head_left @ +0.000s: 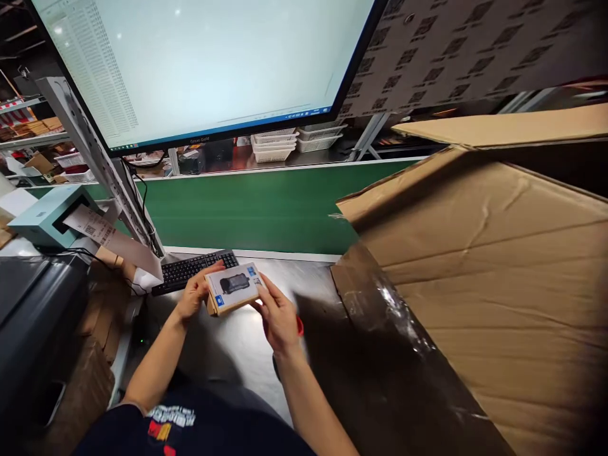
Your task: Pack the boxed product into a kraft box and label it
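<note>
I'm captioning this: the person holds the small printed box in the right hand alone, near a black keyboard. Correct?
Not the right hand alone: in the head view, the left hand also holds the small printed box, near the black keyboard.

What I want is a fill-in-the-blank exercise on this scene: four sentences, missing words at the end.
1. Of the left hand and the right hand, ____ hold the small box.
2. The long strip beyond the keyboard is coloured ____.
3. Under its screen, the monitor bears the name Great-____.
4. In the picture, the large carton is to the ____ of the keyboard.

Missing words: both; green; Gold; right.
</note>
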`<control>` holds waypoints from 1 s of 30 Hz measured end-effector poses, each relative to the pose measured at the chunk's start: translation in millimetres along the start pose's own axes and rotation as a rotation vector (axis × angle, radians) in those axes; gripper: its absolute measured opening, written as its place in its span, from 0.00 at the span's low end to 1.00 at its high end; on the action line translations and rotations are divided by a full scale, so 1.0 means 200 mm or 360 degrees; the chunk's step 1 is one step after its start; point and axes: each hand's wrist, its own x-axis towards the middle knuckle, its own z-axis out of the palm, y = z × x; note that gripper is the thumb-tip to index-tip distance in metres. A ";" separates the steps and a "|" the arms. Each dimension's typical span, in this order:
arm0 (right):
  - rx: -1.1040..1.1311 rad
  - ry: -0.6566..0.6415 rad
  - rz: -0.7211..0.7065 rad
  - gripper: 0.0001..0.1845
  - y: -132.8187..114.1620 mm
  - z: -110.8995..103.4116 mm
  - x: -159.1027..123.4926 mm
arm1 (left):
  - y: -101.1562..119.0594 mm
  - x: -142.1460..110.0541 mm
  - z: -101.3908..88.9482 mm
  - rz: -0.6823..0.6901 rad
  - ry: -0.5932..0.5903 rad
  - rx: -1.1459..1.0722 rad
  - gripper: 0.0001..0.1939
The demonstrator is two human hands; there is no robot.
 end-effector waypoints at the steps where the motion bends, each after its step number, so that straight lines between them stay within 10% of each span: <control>1: -0.0080 -0.0016 -0.0015 0.38 0.01 0.00 0.02 | -0.03 0.01 0.02 0.0010 0.0041 -0.0086 0.50; 6: 0.0031 -0.0094 0.0122 0.37 0.10 0.01 0.08 | -0.19 0.08 0.03 -0.0109 0.0141 -0.0470 0.57; 14: 0.0110 0.0305 -0.0171 0.43 0.33 0.06 0.24 | -0.43 0.28 -0.16 -0.0187 0.1162 -0.0014 0.31; 19: 0.0051 0.0408 -0.0222 0.53 0.47 0.10 0.35 | -0.51 0.28 -0.17 -0.0167 0.1071 0.0105 0.17; 30: 0.0127 0.0376 -0.0261 0.49 0.55 0.04 0.34 | -0.56 0.25 -0.19 -0.0058 0.0957 -0.0019 0.28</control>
